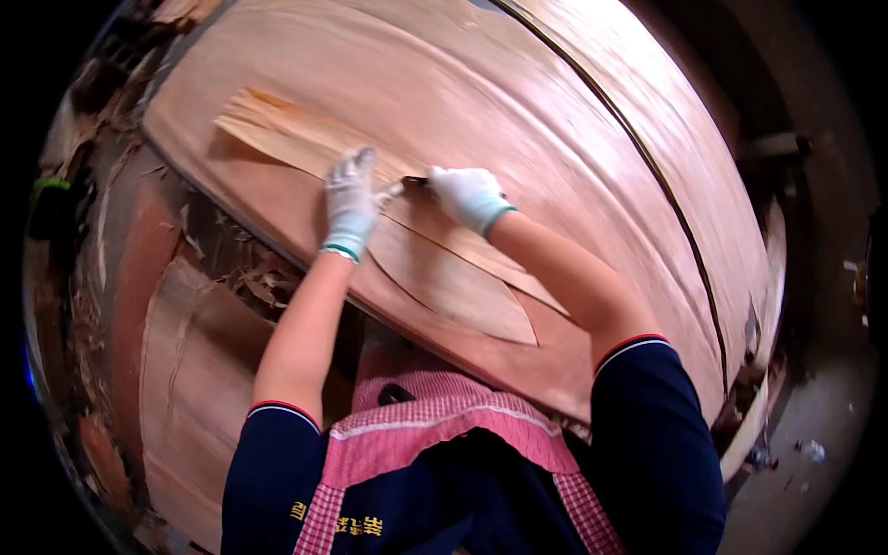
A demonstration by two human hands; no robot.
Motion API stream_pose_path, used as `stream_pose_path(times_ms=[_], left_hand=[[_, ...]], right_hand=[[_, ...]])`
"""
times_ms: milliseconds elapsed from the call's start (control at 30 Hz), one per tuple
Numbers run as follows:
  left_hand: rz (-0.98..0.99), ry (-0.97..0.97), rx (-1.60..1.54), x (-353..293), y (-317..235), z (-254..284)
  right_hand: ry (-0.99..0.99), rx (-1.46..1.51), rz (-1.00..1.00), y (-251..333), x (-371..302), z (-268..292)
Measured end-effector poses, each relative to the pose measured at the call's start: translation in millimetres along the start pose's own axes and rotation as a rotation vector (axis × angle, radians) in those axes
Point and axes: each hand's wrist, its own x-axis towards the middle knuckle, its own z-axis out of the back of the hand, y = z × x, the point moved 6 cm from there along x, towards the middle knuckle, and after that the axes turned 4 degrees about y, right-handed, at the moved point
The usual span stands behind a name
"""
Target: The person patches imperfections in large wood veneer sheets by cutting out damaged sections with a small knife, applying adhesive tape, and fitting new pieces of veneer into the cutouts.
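Note:
My left hand [353,196], in a white glove with a teal cuff, presses on a long strip of pale wood veneer [268,125]. Its fingers are spread and the thumb points toward the right hand. In the matching glove, my right hand [465,194] is closed around a small dark knife [416,181]. The knife's tip is near my left thumb, at the strip. Nearer to me, a leaf-shaped piece of veneer [453,287] with a pointed end lies beside the strip. Beneath everything is a broad reddish veneer sheet [388,83].
A dark line [638,139] crosses the broad sheets at the far right. Torn veneer scraps [254,277] litter the area left of the stack's near edge. More large sheets [199,361] lie lower left. A pink checked apron [444,416] covers my front, close to that edge.

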Motion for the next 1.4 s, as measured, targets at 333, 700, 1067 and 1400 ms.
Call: stream_pose_path(times_ms=[333,700,1067,1400], left_hand=[[-0.065,-0.089,-0.004,-3.2,-4.5,-4.5],[-0.164,0.057,0.433,0.3,-32.2,1.3],[-0.225,0.068,0.505,-28.0,-49.3,-9.9],[-0.236,0.312,0.228,-6.2,-44.8,28.0]], right_hand=[[-0.266,0.199,-0.889,-129.6,-371.0,-102.9],[-0.331,0.856,-0.795,-233.0,-290.2,-70.8],[-0.346,0.123,-0.543,-172.3,-328.3,36.8],[-0.752,0.484,-0.238,-25.2,-318.4,211.4]])
